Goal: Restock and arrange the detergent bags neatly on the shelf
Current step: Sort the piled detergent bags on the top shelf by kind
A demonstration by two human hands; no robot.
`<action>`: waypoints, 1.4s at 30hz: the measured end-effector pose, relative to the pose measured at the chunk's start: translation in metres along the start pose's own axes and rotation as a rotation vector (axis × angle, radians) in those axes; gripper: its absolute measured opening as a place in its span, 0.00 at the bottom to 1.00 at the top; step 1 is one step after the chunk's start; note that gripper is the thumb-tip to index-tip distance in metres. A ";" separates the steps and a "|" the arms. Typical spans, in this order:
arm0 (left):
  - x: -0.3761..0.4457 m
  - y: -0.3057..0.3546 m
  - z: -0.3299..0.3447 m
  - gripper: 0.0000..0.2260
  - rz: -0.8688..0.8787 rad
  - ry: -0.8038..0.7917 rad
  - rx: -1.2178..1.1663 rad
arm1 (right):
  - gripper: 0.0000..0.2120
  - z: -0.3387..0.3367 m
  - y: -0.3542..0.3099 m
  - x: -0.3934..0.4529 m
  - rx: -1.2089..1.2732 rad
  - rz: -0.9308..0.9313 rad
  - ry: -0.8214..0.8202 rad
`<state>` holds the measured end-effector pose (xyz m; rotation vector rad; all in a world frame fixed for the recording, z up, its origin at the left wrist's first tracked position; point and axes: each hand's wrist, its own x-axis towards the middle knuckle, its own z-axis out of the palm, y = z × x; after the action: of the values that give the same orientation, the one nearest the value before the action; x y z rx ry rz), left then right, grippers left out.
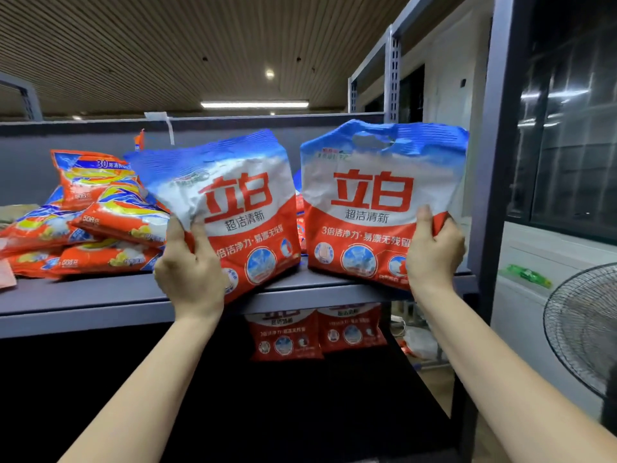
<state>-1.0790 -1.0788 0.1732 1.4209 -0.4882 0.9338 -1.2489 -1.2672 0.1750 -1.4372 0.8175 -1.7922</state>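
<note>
Left hand (190, 272) gripping tilted left bag (233, 208), right hand (434, 255) gripping upright right bag (384, 202); both resting on grey shelf (100, 295).

A grey shelf (100, 295) carries a heap of orange bags (90, 225) at nine o'clock and a white-and-red bag (374, 208) at three o'clock.

Two detergent bags side by side at the shelf (100, 305) front edge: left bag (233, 208) tilted, in left hand (190, 275); right bag (377, 202) upright, in right hand (434, 252), next to the shelf upright (500, 128). Pile of smaller packs (90, 222) lies further left on same shelf. Two more bags (317, 329) stand on the level below. Fan (584, 329) off to the right, outside the rack.
</note>
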 end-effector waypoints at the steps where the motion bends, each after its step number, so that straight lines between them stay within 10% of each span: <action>1: -0.001 0.001 -0.003 0.15 0.031 0.019 -0.011 | 0.14 -0.002 0.000 -0.001 0.009 0.004 0.012; 15: -0.052 -0.016 -0.064 0.20 -0.013 0.241 -0.134 | 0.11 -0.066 0.042 -0.017 0.259 0.173 0.126; 20: -0.095 -0.020 -0.086 0.07 0.159 0.036 -0.033 | 0.10 -0.091 0.068 -0.041 0.065 0.003 -0.105; 29: -0.177 -0.086 -0.070 0.18 0.073 -0.340 0.283 | 0.19 -0.098 0.144 -0.080 -0.129 0.149 -0.341; 38: -0.193 -0.152 -0.029 0.11 -0.056 -0.452 0.257 | 0.11 -0.074 0.212 -0.083 -0.171 0.432 -0.249; 42: -0.195 -0.186 0.000 0.23 -0.149 -0.407 0.202 | 0.09 -0.048 0.229 -0.077 -0.018 0.551 -0.181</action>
<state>-1.0452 -1.1084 -0.0925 1.8185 -0.5905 0.5851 -1.2557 -1.3303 -0.0635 -1.2101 1.0156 -1.2253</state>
